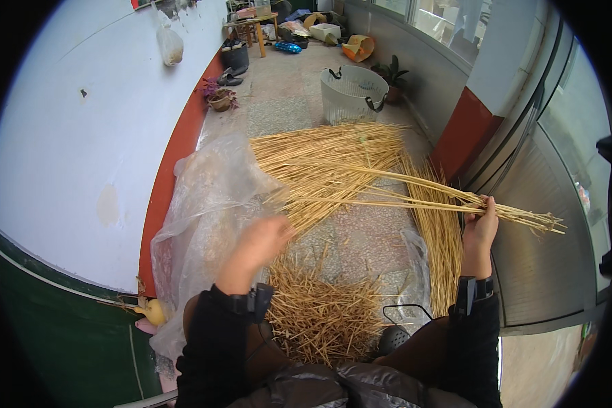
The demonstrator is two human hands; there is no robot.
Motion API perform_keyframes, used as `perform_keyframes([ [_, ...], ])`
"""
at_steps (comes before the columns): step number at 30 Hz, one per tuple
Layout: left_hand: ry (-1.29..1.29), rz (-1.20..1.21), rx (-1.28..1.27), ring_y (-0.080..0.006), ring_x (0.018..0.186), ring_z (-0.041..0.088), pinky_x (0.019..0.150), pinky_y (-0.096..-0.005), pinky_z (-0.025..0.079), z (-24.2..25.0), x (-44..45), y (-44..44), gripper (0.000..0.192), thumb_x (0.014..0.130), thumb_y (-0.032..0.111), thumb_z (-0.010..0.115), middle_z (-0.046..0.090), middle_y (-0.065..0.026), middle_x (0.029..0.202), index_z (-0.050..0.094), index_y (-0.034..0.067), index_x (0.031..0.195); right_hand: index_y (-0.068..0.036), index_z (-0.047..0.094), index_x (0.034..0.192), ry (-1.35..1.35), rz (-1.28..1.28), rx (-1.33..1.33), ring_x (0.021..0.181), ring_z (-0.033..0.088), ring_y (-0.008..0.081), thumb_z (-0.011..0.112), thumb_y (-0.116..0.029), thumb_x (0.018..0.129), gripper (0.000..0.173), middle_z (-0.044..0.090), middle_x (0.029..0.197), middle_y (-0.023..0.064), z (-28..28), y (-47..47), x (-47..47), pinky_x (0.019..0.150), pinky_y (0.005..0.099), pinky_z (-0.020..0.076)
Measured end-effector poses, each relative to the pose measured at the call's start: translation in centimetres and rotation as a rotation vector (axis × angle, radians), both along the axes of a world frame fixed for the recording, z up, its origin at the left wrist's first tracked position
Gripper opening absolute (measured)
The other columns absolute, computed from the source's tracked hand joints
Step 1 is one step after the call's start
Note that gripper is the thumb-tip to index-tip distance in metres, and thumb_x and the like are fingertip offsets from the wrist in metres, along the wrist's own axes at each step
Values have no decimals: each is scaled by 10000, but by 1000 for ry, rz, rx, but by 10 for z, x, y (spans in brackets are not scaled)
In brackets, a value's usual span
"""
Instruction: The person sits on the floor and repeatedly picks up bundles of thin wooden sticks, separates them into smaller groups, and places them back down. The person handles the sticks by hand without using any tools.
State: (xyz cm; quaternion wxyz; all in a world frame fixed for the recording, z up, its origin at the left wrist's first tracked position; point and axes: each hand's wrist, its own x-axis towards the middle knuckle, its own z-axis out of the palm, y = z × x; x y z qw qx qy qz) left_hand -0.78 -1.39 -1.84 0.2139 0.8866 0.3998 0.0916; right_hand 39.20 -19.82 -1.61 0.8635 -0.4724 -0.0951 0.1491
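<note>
My right hand [482,223] is closed round a thin bunch of straw stalks [418,178], near the bunch's right end; the stalks fan out leftward over a large pile of long straw [331,153]. Motion blurs my left hand [270,232], which is over the pile's lower left edge beside a clear plastic sheet [199,224]; whether it holds a stalk cannot be told. Between my legs lies a heap of short broken straw [326,311]. Another bundle of long stalks [441,239] lies along the right side, below my right forearm.
Beyond the pile stands a pale plastic basket [352,94] with dark handles. A wall [92,127] runs along the left, with a potted plant [220,99] and shoes [230,76] by it. A metal door panel [545,255] is close on the right. Farther back is a small table [252,20].
</note>
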Motion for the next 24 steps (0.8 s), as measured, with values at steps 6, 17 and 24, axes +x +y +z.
perform_keyframes([
  [6,186,-178,-9,-302,1012,580,825,-408,479,-7,26,-24,354,836,334,670,623,-105,1039,605,65,1057,-45,580,917,-74,23,-78,563,473,94,486,-269,983,251,534,692,16,-2,9,-18,475,226,378],
  [17,-172,-147,554,-321,1199,458,1031,-446,337,-16,60,-44,659,742,323,770,480,-133,1287,488,109,1297,-55,560,900,-88,252,-121,501,464,100,504,-267,968,230,527,640,34,8,13,-53,443,230,372],
  [24,-28,-131,-5,-239,605,593,595,-399,450,-27,63,-34,297,914,363,579,572,-39,626,585,71,861,-66,533,1134,-183,561,5,716,504,115,501,-403,964,379,549,856,26,13,15,-61,654,277,438],
])
